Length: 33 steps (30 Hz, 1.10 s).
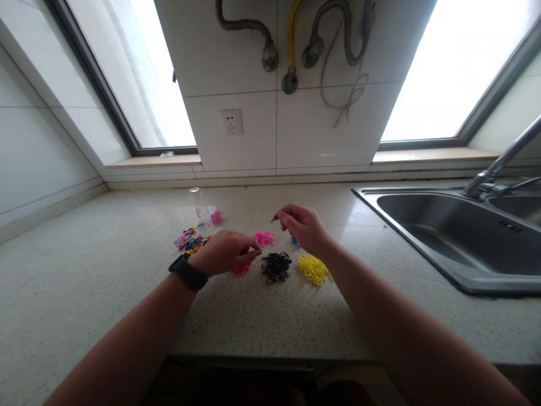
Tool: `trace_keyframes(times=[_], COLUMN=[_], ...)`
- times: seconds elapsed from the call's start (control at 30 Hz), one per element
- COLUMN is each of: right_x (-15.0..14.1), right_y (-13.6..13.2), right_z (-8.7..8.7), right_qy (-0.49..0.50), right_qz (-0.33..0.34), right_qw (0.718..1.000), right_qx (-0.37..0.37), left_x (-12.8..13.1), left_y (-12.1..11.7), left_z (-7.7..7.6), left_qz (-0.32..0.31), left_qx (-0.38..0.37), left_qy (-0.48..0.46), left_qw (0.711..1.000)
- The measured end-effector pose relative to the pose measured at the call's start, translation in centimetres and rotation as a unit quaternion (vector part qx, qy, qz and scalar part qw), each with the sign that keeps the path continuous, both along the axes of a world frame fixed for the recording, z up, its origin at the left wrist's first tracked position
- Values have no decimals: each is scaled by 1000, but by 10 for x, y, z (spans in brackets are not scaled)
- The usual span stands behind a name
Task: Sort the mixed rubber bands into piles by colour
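Observation:
My right hand (pixel 303 226) is raised over the counter, thumb and finger pinched on a small dark rubber band (pixel 274 219). My left hand (pixel 226 252), with a black watch at its wrist, reaches over the red rubber bands (pixel 242 269) and hides part of them. Its fingertips are closed beside the black rubber bands (pixel 276 267); what they hold is too small to make out. Yellow rubber bands (pixel 313 269) lie under my right forearm, pink rubber bands (pixel 264 238) between the hands. Blue rubber bands (pixel 295 241) are mostly covered by my right hand.
A mixed heap of coloured rubber bands (pixel 190 241) lies left of my left hand. Behind it are a clear bottle (pixel 198 204) and a pink cap-like piece (pixel 216 216). A steel sink (pixel 422 237) with a tap (pixel 486 179) is on the right; a tiled wall (pixel 329 135) closes the back.

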State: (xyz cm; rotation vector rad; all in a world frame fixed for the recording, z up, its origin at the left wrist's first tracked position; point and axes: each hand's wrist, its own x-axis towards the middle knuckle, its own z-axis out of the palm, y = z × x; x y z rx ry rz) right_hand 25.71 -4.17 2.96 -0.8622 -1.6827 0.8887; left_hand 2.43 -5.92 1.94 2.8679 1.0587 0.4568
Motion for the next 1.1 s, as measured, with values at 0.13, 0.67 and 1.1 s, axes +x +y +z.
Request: trace_keyframes(times=[0.13,0.67,1.1], right_x=[0,0,1], right_y=[-1,-9,-7], right_z=[1,6,4], right_qy=[3,22,15], right_qz=[-1,20,29], right_qw=[1000,1000,999], right_qx=[-2,-5,4], left_x=[-2,-6,-6], left_y=[1,1,1], left_z=[0,4,5], left_qz=[-4,19,33], left_qx=[-2,-22,-30], left_qy=[-17,-31,-22], left_qw=[1000,999,999])
